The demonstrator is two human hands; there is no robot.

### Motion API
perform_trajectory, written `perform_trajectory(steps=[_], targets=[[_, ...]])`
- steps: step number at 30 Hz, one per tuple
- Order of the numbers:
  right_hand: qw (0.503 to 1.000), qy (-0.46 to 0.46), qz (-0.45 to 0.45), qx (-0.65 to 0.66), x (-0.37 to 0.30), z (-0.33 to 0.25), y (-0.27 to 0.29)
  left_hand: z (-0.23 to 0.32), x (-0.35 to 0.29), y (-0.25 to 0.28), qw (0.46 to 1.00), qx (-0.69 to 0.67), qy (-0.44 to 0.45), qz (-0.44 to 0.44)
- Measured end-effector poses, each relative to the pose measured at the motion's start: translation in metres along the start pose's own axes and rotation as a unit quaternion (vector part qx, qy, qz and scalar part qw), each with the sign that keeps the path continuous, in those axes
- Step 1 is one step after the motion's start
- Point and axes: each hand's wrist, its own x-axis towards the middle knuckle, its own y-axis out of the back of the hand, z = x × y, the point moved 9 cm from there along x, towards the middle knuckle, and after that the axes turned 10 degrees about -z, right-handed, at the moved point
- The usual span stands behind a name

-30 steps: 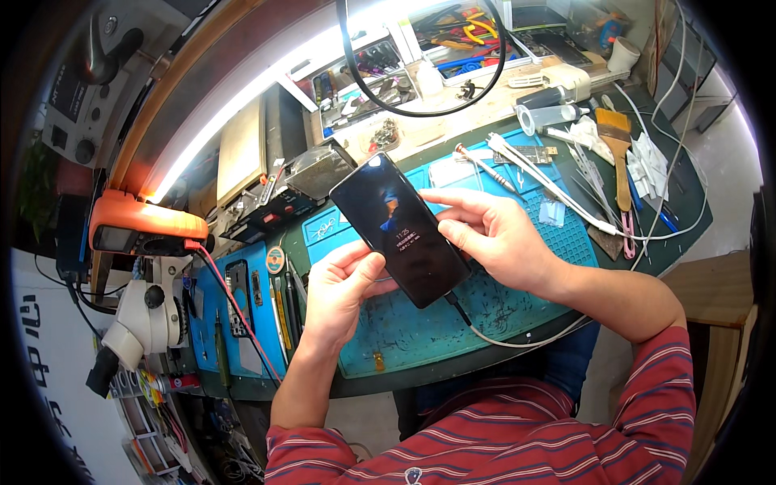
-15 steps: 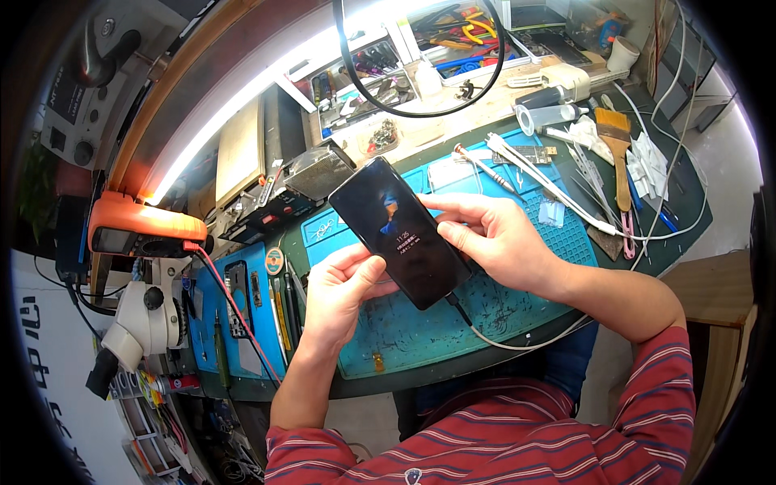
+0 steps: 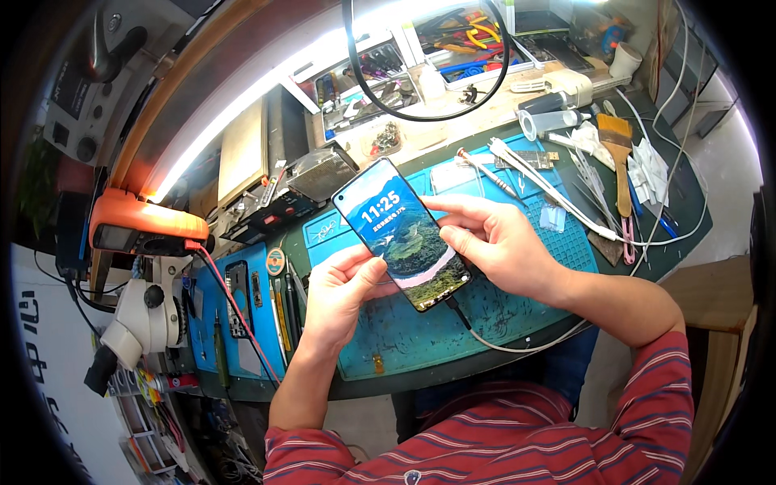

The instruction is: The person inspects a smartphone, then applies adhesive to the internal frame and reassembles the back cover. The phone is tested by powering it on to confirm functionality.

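Observation:
A smartphone (image 3: pixel 408 234) is held tilted above the blue work mat (image 3: pixel 388 347), its screen lit with a landscape picture and a clock. My left hand (image 3: pixel 343 287) grips its left long edge, thumb at the front and fingers behind. On the other side, my right hand (image 3: pixel 493 242) holds the right edge between thumb and fingers. A charging cable (image 3: pixel 517 350) is plugged into the phone's lower end and runs off to the right. The backs of the fingers behind the phone are partly hidden.
An orange multimeter (image 3: pixel 145 226) and a white microscope (image 3: pixel 137 327) stand at the left. Tweezers and thin tools (image 3: pixel 287 311) lie beside an opened phone frame (image 3: pixel 238 299). To the right are a brush (image 3: pixel 617 153), syringes (image 3: pixel 550 121) and white cables (image 3: pixel 558 194). Tool bins (image 3: pixel 461 40) line the back.
The phone's screen has gone from a dark display with a small figure and clock to a bright, full-colour lock screen. Both hands keep nearly the same hold.

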Motion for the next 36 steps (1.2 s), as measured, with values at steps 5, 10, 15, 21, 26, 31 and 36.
perform_trajectory(steps=[5,10,15,21,26,31,36], targets=[[1.000,-0.002,-0.002,0.026,0.0002,-0.0005,-0.0009,0.0020,0.0011,-0.0025,1.000,0.001,0.003,-0.009],[1.000,0.000,-0.005,0.026,0.0002,0.0001,-0.0018,0.0023,0.0003,-0.0022,1.000,-0.003,-0.002,-0.008],[0.999,-0.001,-0.007,0.038,0.0001,-0.0035,-0.0024,0.0036,0.0006,-0.0025,1.000,0.011,-0.007,-0.012],[0.997,-0.034,-0.039,0.051,0.0001,-0.0026,-0.0059,0.0049,0.0010,-0.0008,0.999,0.019,-0.016,-0.029],[0.998,-0.036,-0.041,0.043,0.0002,-0.0025,-0.0059,0.0042,0.0015,-0.0006,1.000,0.017,-0.015,-0.021],[0.998,-0.036,-0.040,0.040,0.0004,-0.0017,-0.0065,0.0048,0.0008,-0.0003,0.999,0.022,-0.013,-0.021],[0.998,-0.040,-0.036,0.034,-0.0002,-0.0020,-0.0058,0.0041,0.0013,-0.0006,1.000,0.018,-0.014,-0.021]])
